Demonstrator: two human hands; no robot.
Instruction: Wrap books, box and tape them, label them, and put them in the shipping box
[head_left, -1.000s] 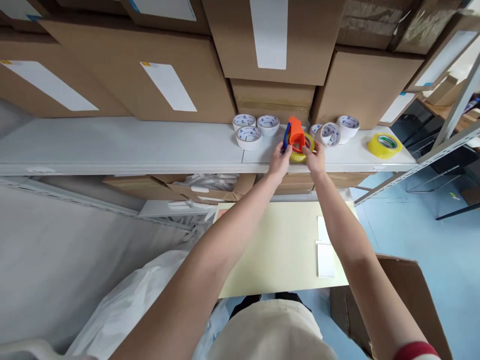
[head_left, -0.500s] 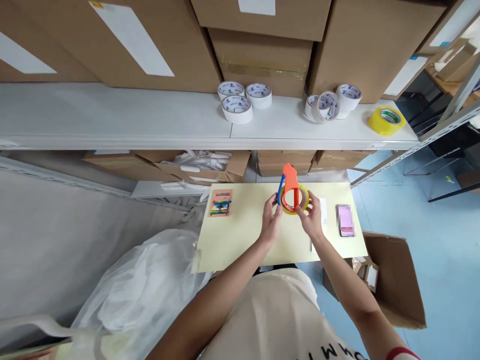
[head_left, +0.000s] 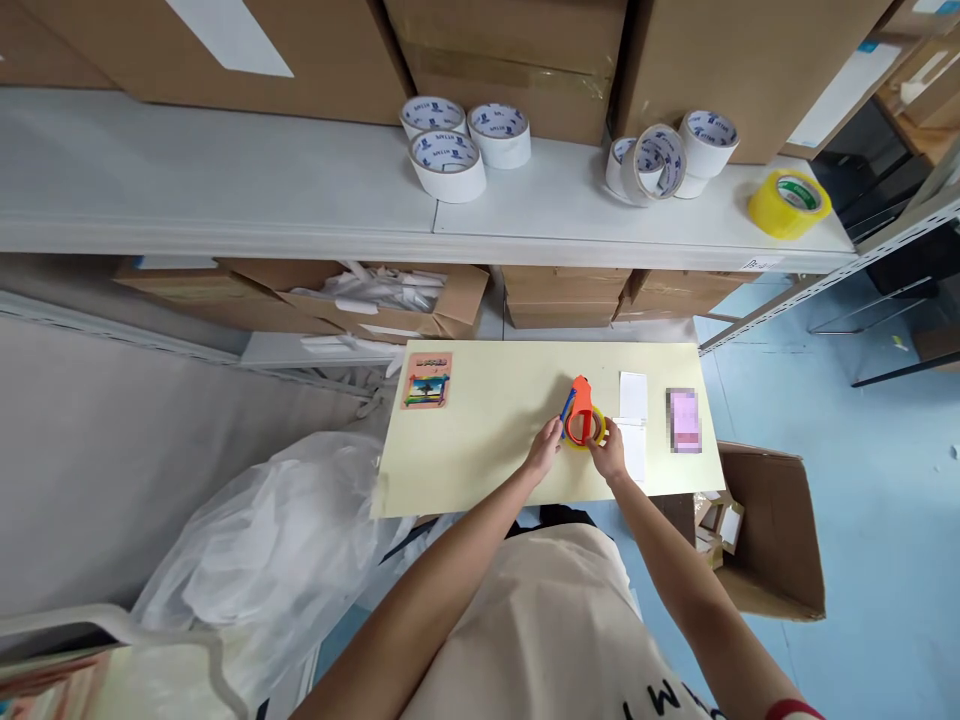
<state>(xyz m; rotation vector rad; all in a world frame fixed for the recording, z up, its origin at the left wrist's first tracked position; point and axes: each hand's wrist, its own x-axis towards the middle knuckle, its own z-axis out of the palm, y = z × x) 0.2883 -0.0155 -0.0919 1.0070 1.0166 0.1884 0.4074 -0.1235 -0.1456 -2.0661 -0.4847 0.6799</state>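
An orange tape dispenser (head_left: 580, 410) with a blue blade guard and a yellow tape roll in it rests on the pale yellow table (head_left: 495, 430). My left hand (head_left: 545, 450) pinches its left side and my right hand (head_left: 607, 455) grips its right side, both closed on it. Two white paper slips (head_left: 634, 398) lie just right of the dispenser, and a pink blurred item (head_left: 684, 420) lies beyond them. A small colourful card (head_left: 427, 380) sits at the table's far left corner.
A white shelf (head_left: 225, 190) above the table carries several white tape rolls (head_left: 447, 160) and one yellow roll (head_left: 788, 202), with cardboard boxes behind. An open carton (head_left: 772, 540) stands on the blue floor to the right. White plastic bags (head_left: 270, 560) lie to the left.
Both hands carried the dispenser from the shelf down to the table, where it now sits low. My view tilted downward.
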